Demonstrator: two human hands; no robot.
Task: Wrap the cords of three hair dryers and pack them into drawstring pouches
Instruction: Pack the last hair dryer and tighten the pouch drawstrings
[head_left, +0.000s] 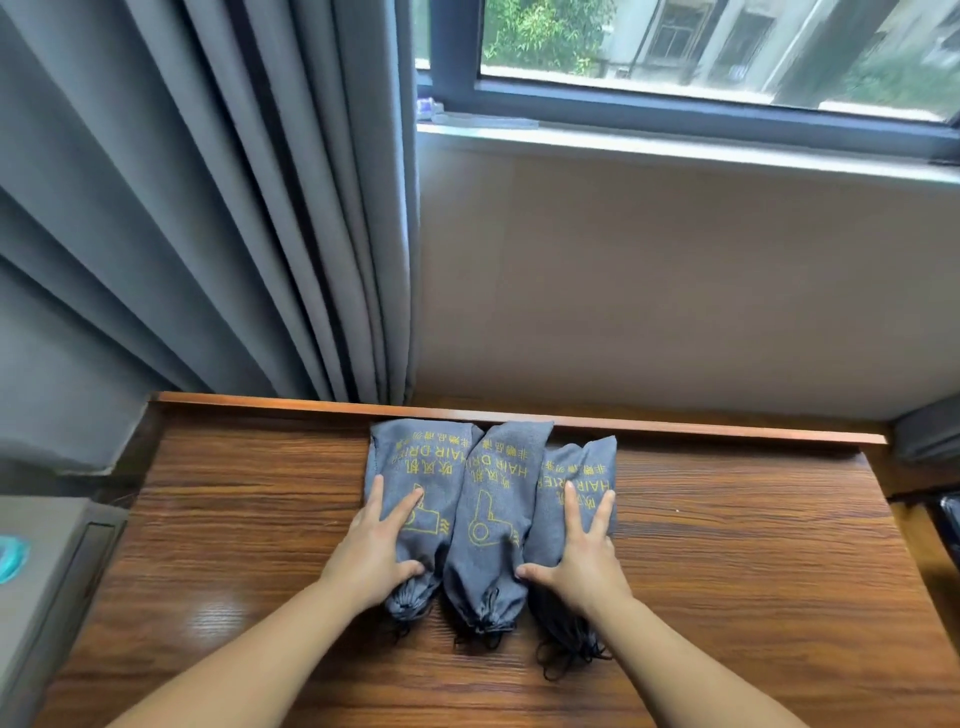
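Note:
Three grey drawstring pouches with yellow hair dryer prints lie side by side on the wooden table (727, 545), bulging, their cinched mouths toward me. My left hand (371, 551) lies flat with spread fingers on the left pouch (426, 467). My right hand (584, 556) presses flat on the right pouch (582, 467). The middle pouch (491, 519) lies untouched between them. Black drawstrings (566, 657) trail from the mouths. The hair dryers themselves are hidden inside.
The table's raised back edge (675, 423) runs along the wall under a window (675, 104). Grey curtains (182, 208) hang at the back left. A grey box (47, 571) stands beside the table at the left.

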